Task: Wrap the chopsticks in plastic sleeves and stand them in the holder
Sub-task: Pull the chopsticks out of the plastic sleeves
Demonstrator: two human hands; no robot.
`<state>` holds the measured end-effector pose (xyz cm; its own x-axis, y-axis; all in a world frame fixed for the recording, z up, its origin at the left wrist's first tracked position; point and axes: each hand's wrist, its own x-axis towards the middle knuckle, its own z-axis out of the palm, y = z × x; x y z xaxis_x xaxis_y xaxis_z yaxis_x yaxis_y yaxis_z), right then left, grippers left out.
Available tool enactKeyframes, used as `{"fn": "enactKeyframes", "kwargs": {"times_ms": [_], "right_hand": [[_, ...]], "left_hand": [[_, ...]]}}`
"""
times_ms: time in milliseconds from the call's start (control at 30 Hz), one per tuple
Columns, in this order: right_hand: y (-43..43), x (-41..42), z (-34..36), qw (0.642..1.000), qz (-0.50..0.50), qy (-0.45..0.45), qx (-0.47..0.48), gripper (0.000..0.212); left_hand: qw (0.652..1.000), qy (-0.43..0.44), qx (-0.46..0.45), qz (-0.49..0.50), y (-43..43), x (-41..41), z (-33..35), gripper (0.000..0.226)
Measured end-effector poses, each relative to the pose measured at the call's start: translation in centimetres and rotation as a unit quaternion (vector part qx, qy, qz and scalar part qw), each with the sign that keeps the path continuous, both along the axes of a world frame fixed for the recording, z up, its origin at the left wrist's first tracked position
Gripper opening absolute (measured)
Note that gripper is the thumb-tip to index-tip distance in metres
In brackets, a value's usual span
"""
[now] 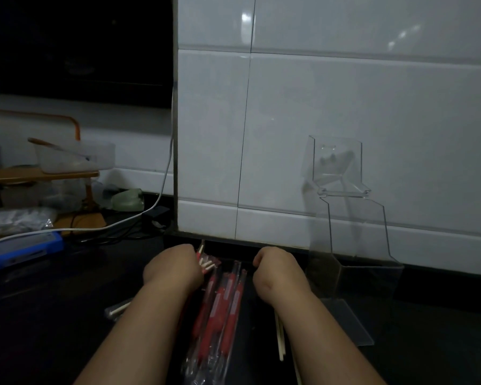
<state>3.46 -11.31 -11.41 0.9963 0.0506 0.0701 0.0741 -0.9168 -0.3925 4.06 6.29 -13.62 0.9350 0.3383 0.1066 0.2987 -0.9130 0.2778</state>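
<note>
Sleeved chopsticks lie bunched between both hands, likely gathered to stand together; left hand curls round their far ends; right hand is curled, its fingers hidden, so I cannot tell what it holds; clear holder stands just right.

At lower centre, chopsticks are held in the curled left grip, and red plastic sleeves are laid on the dark surface between the forearms. The right grip is curled by the sleeves' far ends, its hold unclear. A clear holder is stood against the tiled wall at right.
</note>
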Motion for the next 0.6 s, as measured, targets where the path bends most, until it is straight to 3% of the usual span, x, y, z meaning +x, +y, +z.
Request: {"fn": "enactKeyframes", "kwargs": {"times_ms": [200, 433, 600], "right_hand": [[0.1, -0.6, 0.3, 1.000, 0.012, -0.004, 0.009, 0.033], [0.2, -1.0, 0.7, 0.999, 0.018, -0.003, 0.030, 0.032], [0.2, -0.8, 0.3, 0.996, 0.027, -0.027, 0.078, 0.032]], "left_hand": [[0.999, -0.033, 0.003, 0.040, 0.3, 0.7, -0.8, 0.019], [0.988, -0.144, -0.018, 0.047, 0.4, 0.7, -0.2, 0.012], [0.963, -0.266, 0.010, 0.037, -0.3, -0.5, 0.9, 0.026]]}}
